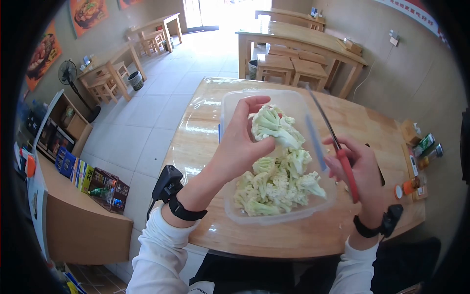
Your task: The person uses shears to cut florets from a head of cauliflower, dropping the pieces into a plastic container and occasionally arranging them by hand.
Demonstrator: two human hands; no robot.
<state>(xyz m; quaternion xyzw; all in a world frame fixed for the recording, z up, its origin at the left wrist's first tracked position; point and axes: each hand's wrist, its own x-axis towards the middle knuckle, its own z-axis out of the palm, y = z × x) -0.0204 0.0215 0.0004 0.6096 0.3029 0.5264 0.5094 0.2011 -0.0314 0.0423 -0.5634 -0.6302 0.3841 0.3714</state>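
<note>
A pale cauliflower piece [274, 125] is gripped in my left hand [240, 139], thumb below and fingers curled over its far side. It is raised above a clear plastic box [227, 208]. Inside the box lies a heap of cut cauliflower florets [276, 188]. My right hand [360, 164] is closed around a red-handled knife [346, 169], held to the right of the box. Its narrow blade is seen nearly edge-on, pointing up and away, apart from the cauliflower. Some right-hand fingers are hidden behind the handle.
The box stands on a wooden table [196, 147]. Along its right edge are a tissue box [410, 131], several small jars and bottles, and an orange lid [398, 191]. A wooden counter [88, 210] is at left. Further off are more tables, stools and a fan [68, 73].
</note>
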